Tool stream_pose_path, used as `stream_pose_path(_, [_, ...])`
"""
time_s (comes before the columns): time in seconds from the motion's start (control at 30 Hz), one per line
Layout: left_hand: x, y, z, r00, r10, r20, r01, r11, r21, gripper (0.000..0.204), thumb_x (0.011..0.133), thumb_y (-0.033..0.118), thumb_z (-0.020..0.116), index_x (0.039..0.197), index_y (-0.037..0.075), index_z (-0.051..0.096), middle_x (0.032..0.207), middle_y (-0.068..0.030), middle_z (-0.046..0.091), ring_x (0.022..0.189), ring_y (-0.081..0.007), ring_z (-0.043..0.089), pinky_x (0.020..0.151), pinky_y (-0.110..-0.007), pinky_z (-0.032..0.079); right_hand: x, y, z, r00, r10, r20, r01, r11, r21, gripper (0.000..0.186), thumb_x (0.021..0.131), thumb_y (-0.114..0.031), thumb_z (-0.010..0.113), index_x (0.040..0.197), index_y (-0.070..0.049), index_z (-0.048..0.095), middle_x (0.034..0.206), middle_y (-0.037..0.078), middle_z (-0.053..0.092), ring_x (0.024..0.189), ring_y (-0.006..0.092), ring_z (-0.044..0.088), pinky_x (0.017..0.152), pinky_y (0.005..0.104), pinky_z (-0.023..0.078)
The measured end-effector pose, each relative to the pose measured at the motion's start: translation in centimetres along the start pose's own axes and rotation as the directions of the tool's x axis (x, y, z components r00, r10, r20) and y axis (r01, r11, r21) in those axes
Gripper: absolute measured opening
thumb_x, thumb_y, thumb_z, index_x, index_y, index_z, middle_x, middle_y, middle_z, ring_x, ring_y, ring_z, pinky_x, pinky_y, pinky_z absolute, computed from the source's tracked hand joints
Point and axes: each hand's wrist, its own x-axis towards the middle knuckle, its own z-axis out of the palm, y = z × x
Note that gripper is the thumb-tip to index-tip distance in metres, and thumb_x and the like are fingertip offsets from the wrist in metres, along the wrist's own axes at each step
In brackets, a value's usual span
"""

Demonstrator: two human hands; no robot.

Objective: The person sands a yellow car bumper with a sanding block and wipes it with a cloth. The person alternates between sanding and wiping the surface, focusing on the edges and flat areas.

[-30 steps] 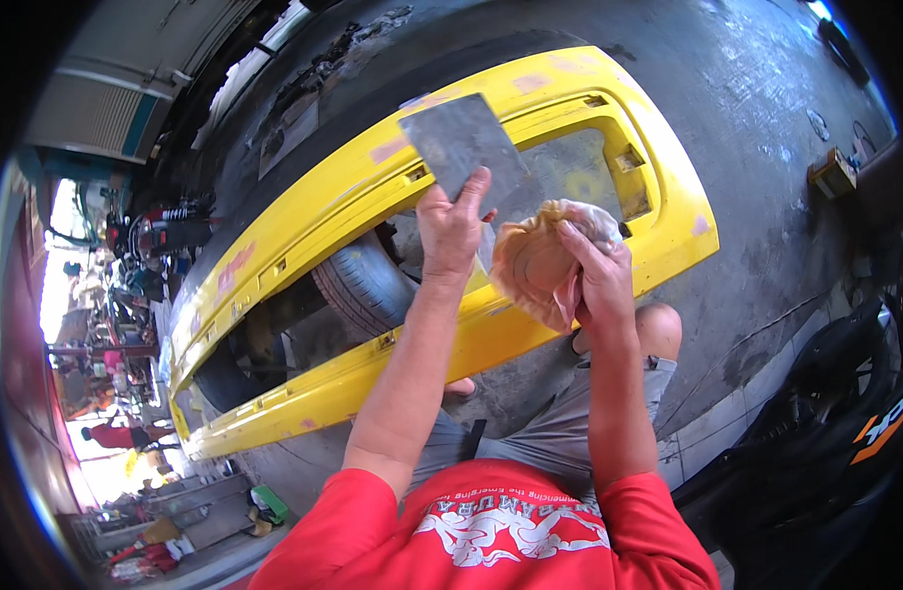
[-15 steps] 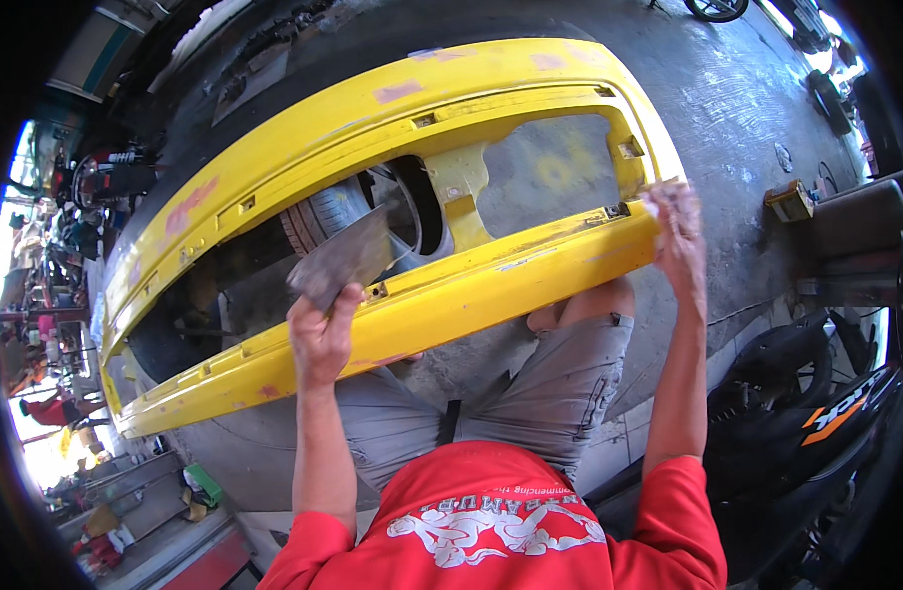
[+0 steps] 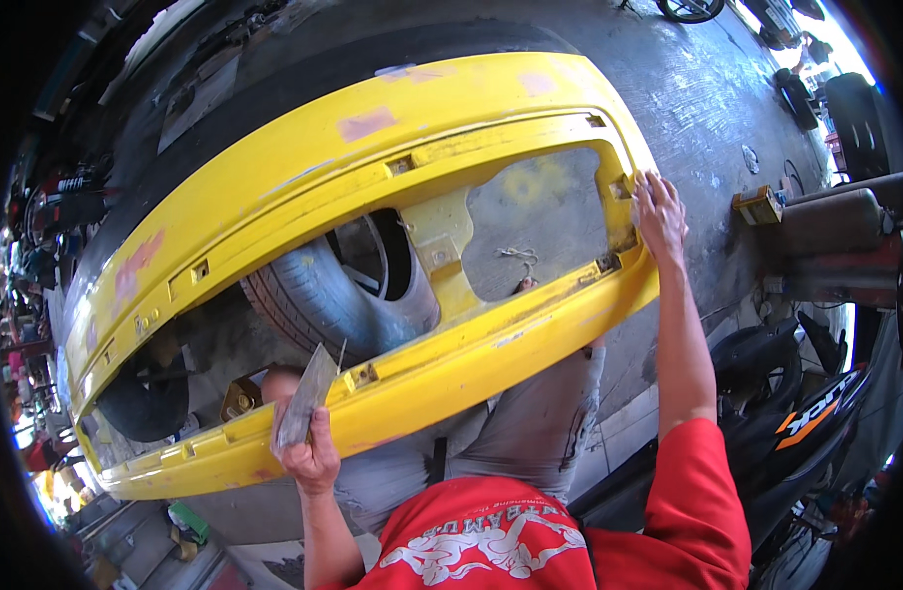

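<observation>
One T-shirt (image 3: 501, 492), red, short-sleeved; white print of stylised figures (image 3: 481, 553) on the T-shirt's front, grey and white lettering (image 3: 515, 518) beside it; right sleeve (image 3: 702, 482) plain red, part of the T-shirt. One pair of shorts (image 3: 511, 433), grey, creased, just past the T-shirt's hem; narrow dark strip (image 3: 440, 454) near that hem; left hand (image 3: 312, 457) and right hand (image 3: 660, 214), both bare.

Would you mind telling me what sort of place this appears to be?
It looks like a vehicle repair or body shop: a yellow bumper bears pinkish patches, a tire shows through its opening, and a black motorcycle is at the right.
</observation>
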Motion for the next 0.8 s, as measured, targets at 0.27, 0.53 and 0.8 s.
stream_pose_path(0.27, [0.2, 0.4, 0.3, 0.992, -0.102, 0.079, 0.099, 0.995, 0.031, 0.018, 0.107, 0.01, 0.074, 0.108, -0.008, 0.075, 0.097, -0.0234, 0.072, 0.084, -0.0467, 0.068, 0.077, -0.053, 0.053, 15.2, -3.6, -0.6, 0.889, 0.44, 0.13, -0.456, 0.821, 0.342, 0.063, 0.095, -0.073, 0.069, 0.139, -0.03, 0.081, 0.145, 0.011, 0.077, 0.145, 0.0416, 0.063, 0.119, 0.0643, 0.047])
stream_pose_path(0.53, [-0.1, 0.1, 0.3, 0.994, -0.08, 0.076, 0.077, 0.996, 0.049, 0.018, 0.106, 0.009, 0.074, 0.106, -0.009, 0.075, 0.097, -0.0233, 0.072, 0.085, -0.0476, 0.068, 0.079, -0.054, 0.054, -2.4, 0.0, -4.9, 0.951, 0.295, 0.087, -0.308, 0.899, 0.311, 0.058, 0.098, -0.06, 0.073, 0.113, -0.005, 0.08, 0.124, 0.022, 0.077, 0.114, 0.0405, 0.075, 0.099, 0.0511, 0.058])
stream_pose_path(0.8, [0.3, -0.1, 0.0, 0.98, -0.085, 0.178, 0.084, 0.996, 0.009, 0.018, 0.105, 0.008, 0.072, 0.108, -0.009, 0.075, 0.099, -0.0229, 0.072, 0.086, -0.0469, 0.068, 0.077, -0.054, 0.053, -3.9, 0.6, -4.7, 0.863, 0.481, 0.152, -0.499, 0.766, 0.406, 0.056, 0.096, -0.06, 0.073, 0.111, -0.007, 0.084, 0.113, 0.019, 0.082, 0.105, 0.0355, 0.079, 0.093, 0.0495, 0.058])
